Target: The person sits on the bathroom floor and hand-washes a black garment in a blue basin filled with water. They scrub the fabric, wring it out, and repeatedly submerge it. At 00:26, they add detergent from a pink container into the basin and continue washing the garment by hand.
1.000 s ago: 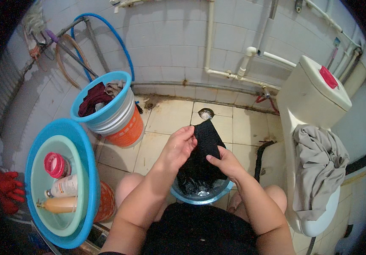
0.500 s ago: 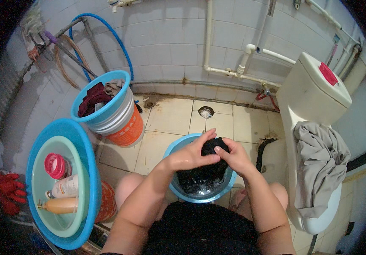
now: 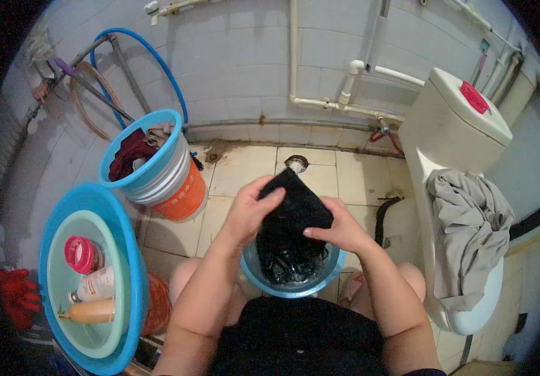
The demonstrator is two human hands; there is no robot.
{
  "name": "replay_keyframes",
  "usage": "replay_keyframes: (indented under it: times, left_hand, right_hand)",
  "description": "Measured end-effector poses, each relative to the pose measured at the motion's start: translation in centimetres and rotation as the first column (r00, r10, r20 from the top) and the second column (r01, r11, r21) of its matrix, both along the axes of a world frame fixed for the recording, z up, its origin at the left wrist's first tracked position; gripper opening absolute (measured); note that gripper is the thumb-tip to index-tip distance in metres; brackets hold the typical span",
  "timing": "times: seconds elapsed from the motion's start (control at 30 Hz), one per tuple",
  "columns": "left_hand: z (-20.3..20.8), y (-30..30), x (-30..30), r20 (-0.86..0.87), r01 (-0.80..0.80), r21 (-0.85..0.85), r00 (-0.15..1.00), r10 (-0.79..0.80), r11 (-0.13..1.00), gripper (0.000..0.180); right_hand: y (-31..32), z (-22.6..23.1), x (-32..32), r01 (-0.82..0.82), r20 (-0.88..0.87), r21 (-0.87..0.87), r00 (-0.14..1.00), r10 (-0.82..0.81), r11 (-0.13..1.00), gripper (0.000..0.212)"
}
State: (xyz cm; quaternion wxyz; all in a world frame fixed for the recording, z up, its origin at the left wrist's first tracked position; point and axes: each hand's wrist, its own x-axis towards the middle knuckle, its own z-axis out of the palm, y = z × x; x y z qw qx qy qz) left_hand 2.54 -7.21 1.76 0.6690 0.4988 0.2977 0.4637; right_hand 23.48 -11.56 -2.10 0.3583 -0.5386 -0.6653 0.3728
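Observation:
Between my hands a wet black cloth [image 3: 295, 213] is held up and spread, its lower part hanging into a small blue basin [image 3: 337, 266] on the floor. My left hand [image 3: 248, 210] grips the cloth's upper left edge, thumb on the near side. At the right edge my right hand [image 3: 344, 230] has its thumb laid on the fabric and its other fingers behind. The lower folds glisten in the basin, and whether water lies under them is hidden. What kind of garment or cloth it is, I cannot make out.
At left, a large blue tub [image 3: 133, 250] carries a pale green basin [image 3: 63, 244] with bottles and a pink-lidded jar. Behind it, clothes fill a blue basin [image 3: 179, 128] atop a bucket [image 3: 182, 200]. A grey garment [image 3: 470, 232] lies on the toilet [image 3: 455, 131]. A floor drain [image 3: 297, 164] lies ahead.
The black cloth was bunched between my hands. Now it is stretched out wider and higher, with my left hand moved left and my hands farther apart. The view has shifted slightly.

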Motion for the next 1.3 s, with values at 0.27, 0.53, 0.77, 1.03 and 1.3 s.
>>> replay_keyframes:
  times: [0.27,0.53,0.77,1.03,1.3]
  left_hand:
    - [-0.3,1.6,-2.1,0.430,-0.037,-0.115,0.899,0.083,0.993,0.025]
    - [-0.1,3.8,-5.6,0.380,-0.229,-0.524,0.799,0.466,0.820,0.025]
    - [0.3,3.2,-5.6,0.240,-0.104,-0.256,0.956,0.167,0.961,0.029]
    - [0.0,1.5,-4.7,-0.465,0.481,0.029,0.782,-0.414,0.876,0.047]
    - [-1.1,-0.2,0.9,-0.476,0.525,0.059,0.762,-0.439,0.849,0.070]
  right_hand:
    - [0.3,-3.6,0.0,0.060,0.365,0.160,0.924,-0.116,0.985,0.038]
    - [1.1,-0.2,2.7,0.066,-0.302,-0.326,0.938,-0.170,0.943,0.015]
    - [0.9,2.0,3.8,0.491,0.077,0.422,0.818,-0.570,0.762,0.014]
    - [0.8,3.6,3.0,0.150,0.160,0.781,0.890,-0.426,0.606,0.014]
    - [0.1,3.8,0.5,-0.122,0.257,0.753,0.959,-0.118,0.647,0.024]
